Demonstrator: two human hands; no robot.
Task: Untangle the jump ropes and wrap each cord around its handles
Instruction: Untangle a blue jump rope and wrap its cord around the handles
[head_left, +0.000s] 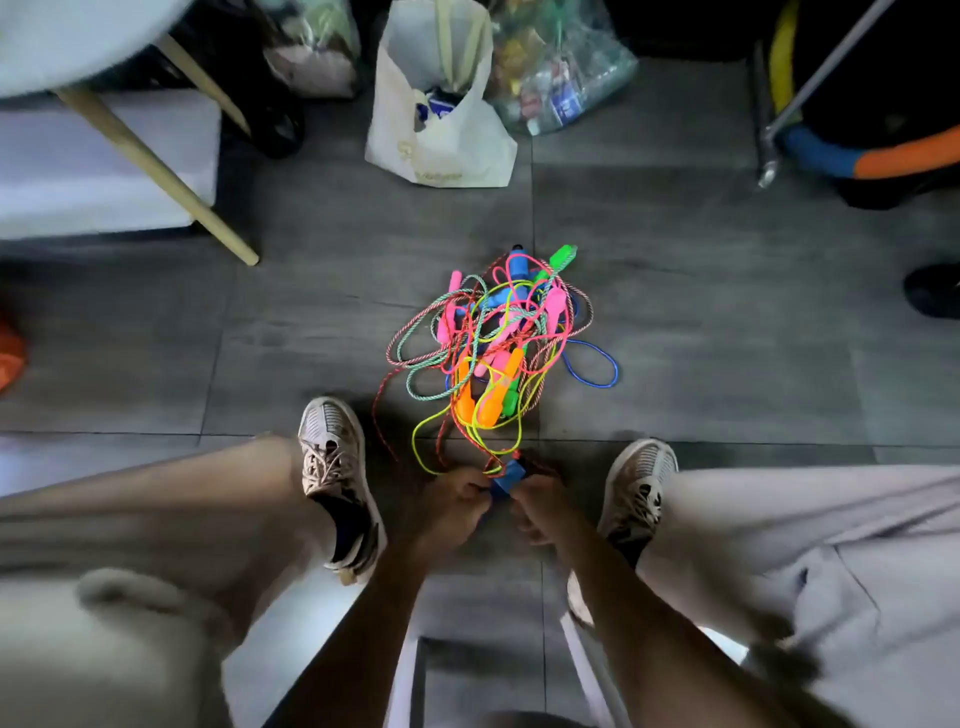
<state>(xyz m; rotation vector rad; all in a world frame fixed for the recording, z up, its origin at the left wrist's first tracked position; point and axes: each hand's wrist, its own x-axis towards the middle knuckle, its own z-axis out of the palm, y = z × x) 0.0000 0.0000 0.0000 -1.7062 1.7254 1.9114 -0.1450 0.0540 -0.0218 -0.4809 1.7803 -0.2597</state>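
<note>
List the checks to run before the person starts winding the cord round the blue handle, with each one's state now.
1. Blue handle held: ok, left hand and right hand both grip it.
2. Second blue handle found: ok, one lies at the pile's far edge; whether it belongs to the same rope, cannot tell.
3. Cord free of the pile: not ok, the red cord and yellow cord near the hands run back into the tangle.
4. Which cord joins the held handle: cannot tell, the fingers hide the joint.
5. Floor room to pull cords out: ok, bare tiles beside the pile.
</note>
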